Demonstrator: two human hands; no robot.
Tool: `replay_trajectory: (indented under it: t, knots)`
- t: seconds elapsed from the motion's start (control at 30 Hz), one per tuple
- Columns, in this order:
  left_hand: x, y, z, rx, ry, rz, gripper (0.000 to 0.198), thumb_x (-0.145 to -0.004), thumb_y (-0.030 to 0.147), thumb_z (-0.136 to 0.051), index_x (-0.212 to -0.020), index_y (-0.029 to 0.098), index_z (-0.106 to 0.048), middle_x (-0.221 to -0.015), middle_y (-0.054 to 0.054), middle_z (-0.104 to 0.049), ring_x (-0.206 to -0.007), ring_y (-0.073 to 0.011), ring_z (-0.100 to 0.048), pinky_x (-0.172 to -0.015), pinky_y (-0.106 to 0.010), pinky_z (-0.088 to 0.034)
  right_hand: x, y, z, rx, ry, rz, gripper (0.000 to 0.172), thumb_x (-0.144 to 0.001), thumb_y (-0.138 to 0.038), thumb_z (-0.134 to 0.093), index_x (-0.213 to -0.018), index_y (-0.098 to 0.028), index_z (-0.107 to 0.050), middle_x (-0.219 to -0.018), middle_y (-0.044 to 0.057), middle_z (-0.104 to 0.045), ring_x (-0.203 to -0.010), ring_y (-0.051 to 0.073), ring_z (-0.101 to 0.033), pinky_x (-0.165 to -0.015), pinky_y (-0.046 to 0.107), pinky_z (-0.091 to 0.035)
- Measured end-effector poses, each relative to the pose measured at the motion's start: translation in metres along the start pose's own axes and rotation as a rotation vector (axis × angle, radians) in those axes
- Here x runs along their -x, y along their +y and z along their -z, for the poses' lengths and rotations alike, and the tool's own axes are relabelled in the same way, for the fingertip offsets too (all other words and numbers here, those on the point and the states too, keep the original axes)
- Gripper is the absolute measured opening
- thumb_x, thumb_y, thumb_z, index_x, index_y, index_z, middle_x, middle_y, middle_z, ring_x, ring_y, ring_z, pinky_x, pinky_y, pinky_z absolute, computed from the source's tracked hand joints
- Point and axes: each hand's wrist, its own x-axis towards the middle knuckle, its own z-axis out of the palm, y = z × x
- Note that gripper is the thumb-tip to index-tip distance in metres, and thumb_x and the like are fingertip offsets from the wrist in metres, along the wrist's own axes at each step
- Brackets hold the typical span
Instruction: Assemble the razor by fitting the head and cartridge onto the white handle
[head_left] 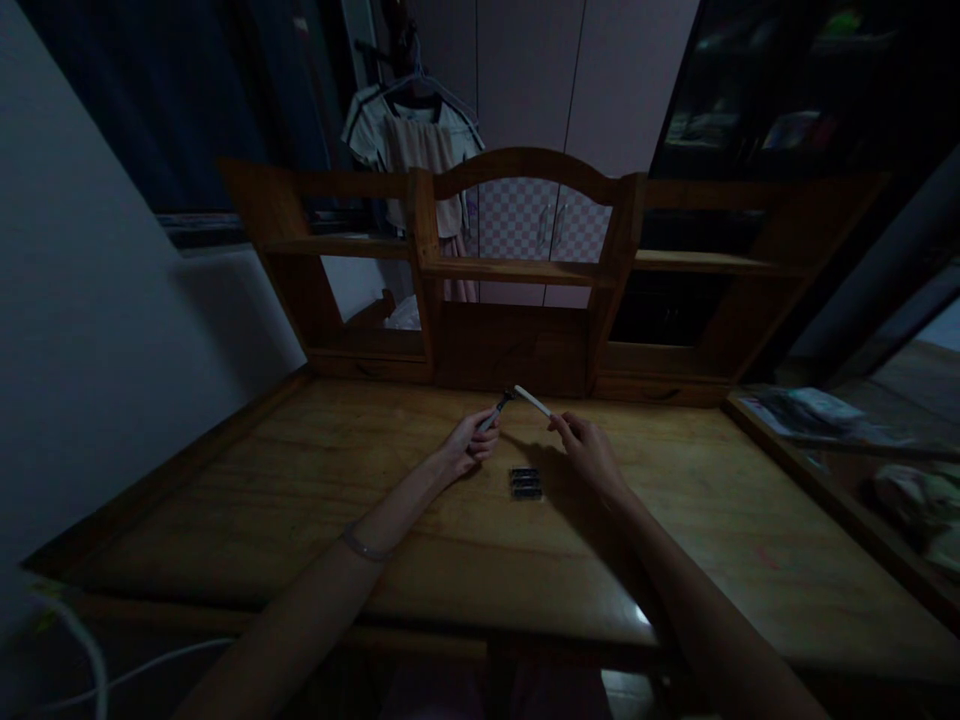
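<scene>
The razor-like tool is located in the left hand, its grey handle pointing forward and to the right, its dark head at the far end beyond the fingers. The left hand is closed around the handle. The slim white stick is located in the right hand, which grips its near end between thumb and fingers; the remaining fingers are curled. The stick extends forward and to the left, so that its far tip is at the dark head, in front of and between the two hands. Contact between tip and head cannot be determined at this size.

A small clear pack containing dark pieces lies between the hands, slightly nearer to the body than either. Both hands are positioned above the wooden desk. A band encircles the left forearm, behind the left hand.

Beyond both hands, a wooden shelf unit spans the rear of the desk. One drawer is located forward and left of the left hand; a second drawer is forward and right of the right hand. Farther ahead, on the left-hand side, a light garment hangs in front of a pale wardrobe. Well to the right of the right hand, flat items lie past the desk edge.
</scene>
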Motion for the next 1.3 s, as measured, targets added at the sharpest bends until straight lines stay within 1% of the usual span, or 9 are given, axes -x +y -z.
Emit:
replay_trajectory:
  t: [0.13, 0.3, 0.47, 0.67, 0.83, 0.93, 1.07, 1.17, 1.3]
  knots:
    - [0.001, -0.001, -0.002, -0.019, -0.014, 0.027, 0.023, -0.088, 0.037, -0.048, -0.076, 0.017, -0.048, -0.042, 0.012, -0.022, -0.028, -0.0041, -0.017, -0.028, -0.015, -0.016, 0.001, -0.006, -0.001, -0.027, -0.034, 0.042, 0.048, -0.093, -0.054, -0.036, -0.086, -0.018, -0.067, -0.066, 0.003, -0.062, -0.059, 0.016, -0.054, -0.053, 0.024, -0.031]
    - [0.001, 0.0, -0.003, -0.016, -0.029, 0.026, 0.023, -0.089, 0.036, -0.047, -0.076, 0.016, -0.048, -0.043, 0.012, -0.023, -0.029, -0.004, -0.016, -0.027, -0.015, -0.015, 0.001, -0.001, -0.004, -0.008, -0.002, 0.029, 0.047, -0.093, -0.052, -0.036, -0.084, -0.018, -0.066, -0.067, 0.003, -0.062, -0.062, 0.016, -0.056, -0.056, 0.024, -0.033]
    - [0.002, 0.001, -0.002, -0.02, -0.021, 0.024, 0.024, -0.088, 0.037, -0.048, -0.075, 0.017, -0.047, -0.043, 0.012, -0.023, -0.028, -0.0041, -0.017, -0.027, -0.015, -0.017, 0.0, 0.002, -0.002, -0.009, 0.026, 0.015, 0.045, -0.093, -0.05, -0.036, -0.084, -0.017, -0.066, -0.071, 0.004, -0.064, -0.064, 0.016, -0.056, -0.057, 0.024, -0.033]
    - [0.002, 0.0, -0.002, -0.023, -0.005, 0.035, 0.024, -0.088, 0.037, -0.049, -0.075, 0.017, -0.047, -0.042, 0.012, -0.023, -0.028, -0.0043, -0.018, -0.028, -0.015, -0.017, 0.001, -0.006, 0.0, -0.06, -0.035, 0.051, 0.046, -0.093, -0.051, -0.036, -0.084, -0.018, -0.066, -0.065, 0.002, -0.059, -0.061, 0.015, -0.053, -0.055, 0.024, -0.032]
    - [0.002, 0.001, -0.003, -0.005, -0.02, 0.033, 0.024, -0.088, 0.036, -0.047, -0.074, 0.017, -0.046, -0.042, 0.012, -0.023, -0.028, -0.004, -0.017, -0.027, -0.015, -0.016, 0.0, 0.002, -0.004, -0.024, -0.011, 0.014, 0.045, -0.093, -0.051, -0.037, -0.083, -0.018, -0.066, -0.066, 0.003, -0.061, -0.062, 0.016, -0.055, -0.057, 0.024, -0.034]
    - [0.003, 0.002, -0.003, 0.005, -0.022, 0.015, 0.024, -0.088, 0.035, -0.047, -0.074, 0.016, -0.047, -0.041, 0.012, -0.022, -0.028, -0.0038, -0.017, -0.027, -0.015, -0.015, -0.001, 0.007, -0.004, -0.021, 0.009, 0.009, 0.043, -0.093, -0.05, -0.038, -0.083, -0.018, -0.066, -0.073, 0.004, -0.065, -0.066, 0.017, -0.058, -0.06, 0.025, -0.035]
    - [0.003, 0.002, -0.002, 0.015, -0.019, 0.02, 0.024, -0.088, 0.036, -0.047, -0.075, 0.016, -0.047, -0.041, 0.011, -0.023, -0.028, -0.0039, -0.017, -0.027, -0.015, -0.015, -0.001, 0.003, -0.003, -0.054, 0.025, 0.028, 0.045, -0.093, -0.051, -0.036, -0.085, -0.018, -0.066, -0.072, 0.004, -0.064, -0.065, 0.016, -0.057, -0.058, 0.024, -0.035]
    - [0.002, 0.001, -0.002, 0.008, -0.006, 0.025, 0.023, -0.088, 0.036, -0.048, -0.074, 0.017, -0.047, -0.041, 0.012, -0.023, -0.028, -0.0039, -0.018, -0.027, -0.015, -0.016, 0.0, -0.001, -0.003, -0.057, -0.003, 0.051, 0.045, -0.093, -0.051, -0.035, -0.085, -0.019, -0.066, -0.069, 0.003, -0.062, -0.062, 0.016, -0.055, -0.056, 0.024, -0.034]
    - [0.0, 0.001, -0.001, 0.001, -0.012, 0.035, 0.024, -0.088, 0.036, -0.048, -0.073, 0.017, -0.046, -0.041, 0.012, -0.023, -0.028, -0.0039, -0.018, -0.027, -0.015, -0.017, 0.001, -0.001, -0.004, -0.037, -0.022, 0.043, 0.045, -0.093, -0.052, -0.036, -0.084, -0.019, -0.066, -0.068, 0.003, -0.062, -0.064, 0.016, -0.056, -0.058, 0.024, -0.035]
